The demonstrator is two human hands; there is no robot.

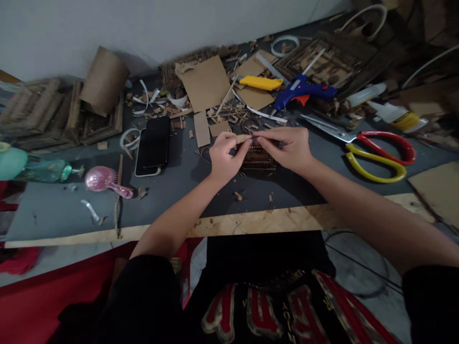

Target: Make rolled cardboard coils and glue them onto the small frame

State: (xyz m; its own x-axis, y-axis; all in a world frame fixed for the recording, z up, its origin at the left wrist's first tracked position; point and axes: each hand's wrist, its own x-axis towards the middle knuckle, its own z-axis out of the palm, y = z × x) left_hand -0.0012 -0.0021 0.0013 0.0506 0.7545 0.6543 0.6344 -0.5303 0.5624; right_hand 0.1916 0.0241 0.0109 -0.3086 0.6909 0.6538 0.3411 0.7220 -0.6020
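My left hand (227,155) and my right hand (287,145) meet over the table, thumbs and forefingers pinched with the fingertips almost touching. Whatever lies between the fingertips is too small to make out. Just beneath them rests a small brown corrugated cardboard piece (258,158) with a ridged, woven look, partly covered by my hands. Cardboard scraps (219,128) lie beyond my left hand. Past my right hand, a blue glue gun (301,91) lies on its side with a red light lit.
Scissors (380,155) with red and yellow handles lie at right, near glue bottles (398,114). A yellow cutter (261,83) rests on cardboard sheets (206,83). Two phones (154,143), a pink hairbrush (102,179) and brown cardboard frames (32,112) are at left.
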